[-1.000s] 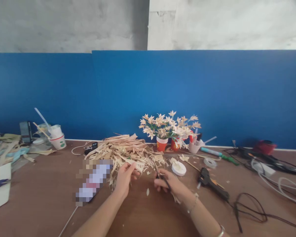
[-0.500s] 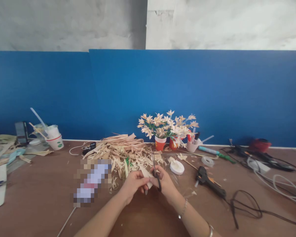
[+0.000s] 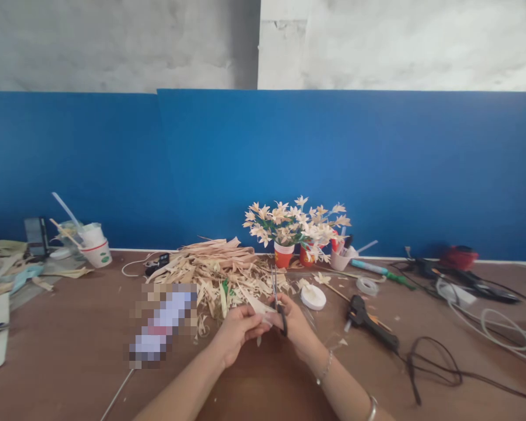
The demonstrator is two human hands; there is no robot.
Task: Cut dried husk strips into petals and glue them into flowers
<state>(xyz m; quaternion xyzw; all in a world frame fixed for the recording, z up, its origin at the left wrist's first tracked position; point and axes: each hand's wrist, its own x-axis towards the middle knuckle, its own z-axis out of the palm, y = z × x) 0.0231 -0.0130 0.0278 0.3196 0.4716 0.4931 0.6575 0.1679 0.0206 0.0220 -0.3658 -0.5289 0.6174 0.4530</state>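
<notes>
My left hand (image 3: 238, 329) pinches a pale strip of dried husk (image 3: 258, 304), whose pointed end sticks up and to the left. Close against it, my right hand (image 3: 294, 320) has a pair of scissors (image 3: 276, 286) hooked on its fingers, blades pointing away from me. The fingertips of both hands meet at the strip's lower end, so the exact grip there is hidden. Just beyond my hands lies a heap of dried husk strips and scraps (image 3: 228, 269). Cream flowers (image 3: 284, 219) with green stems stand in red paper cups (image 3: 284, 255) behind it.
On the right are a black glue gun (image 3: 372, 324) with its cable, a tape roll (image 3: 367, 286) and tangled white tubing (image 3: 495, 324). A white round lid (image 3: 312, 297) lies near my right hand. A pixelated object (image 3: 164, 321) sits left; a paper cup (image 3: 97, 252) stands farther left.
The husk strip has tilted further to the left between my fingers. The scissors have turned slightly, still in my right hand. Both hands stay in nearly the same place.
</notes>
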